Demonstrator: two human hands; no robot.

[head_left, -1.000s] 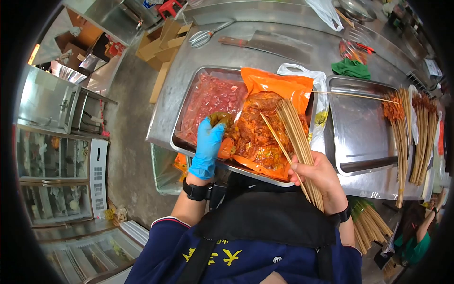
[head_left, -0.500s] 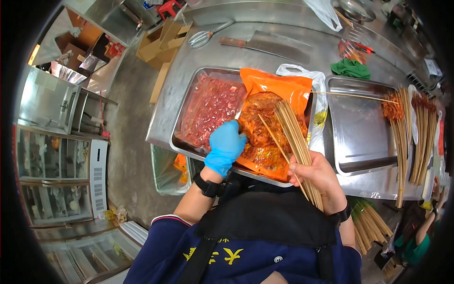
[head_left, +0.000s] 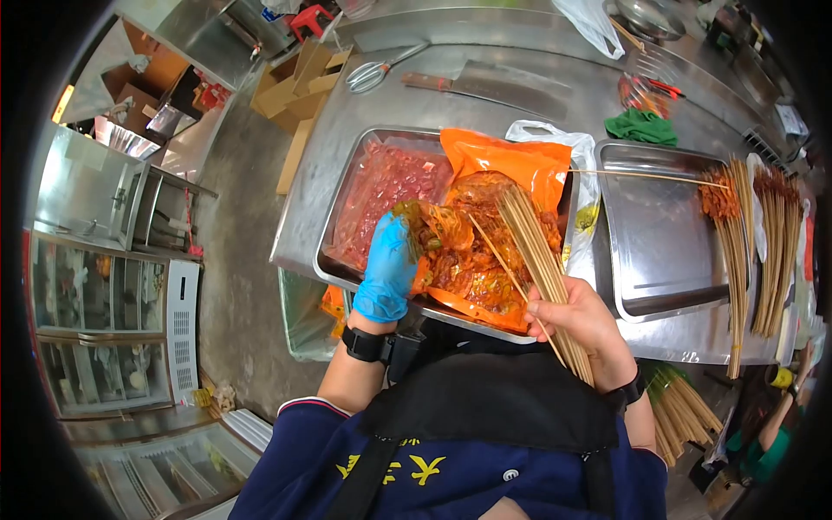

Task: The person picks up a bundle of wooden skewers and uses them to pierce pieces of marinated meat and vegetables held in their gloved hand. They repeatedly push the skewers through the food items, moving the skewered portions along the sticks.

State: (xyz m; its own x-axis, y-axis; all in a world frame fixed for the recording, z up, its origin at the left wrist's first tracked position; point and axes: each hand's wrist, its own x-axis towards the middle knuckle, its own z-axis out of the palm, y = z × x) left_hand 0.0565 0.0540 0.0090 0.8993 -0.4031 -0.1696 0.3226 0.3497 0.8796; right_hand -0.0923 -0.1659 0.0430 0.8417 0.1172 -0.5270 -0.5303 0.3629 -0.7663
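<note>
Meat: glossy, wet, red-orange pieces point(head_left: 459, 270) heaped on a smooth orange plastic bag point(head_left: 507, 156) in a rectangular steel tray point(head_left: 340, 276).
Skewers: a thin, straight wooden bundle point(head_left: 534, 238), plus a single skewer point(head_left: 497, 256) angled toward the meat.
Blue glove: left hand point(head_left: 387, 260), sauce-smeared fingers gripping a floppy slice point(head_left: 449, 227) near the skewer's tip.
Bare hand: right hand point(head_left: 582, 321), fingers wrapped around the bundle, thumb pinching the single skewer.
Change: the glove, back-up over the meat half a second ago, is now turned over.
</note>
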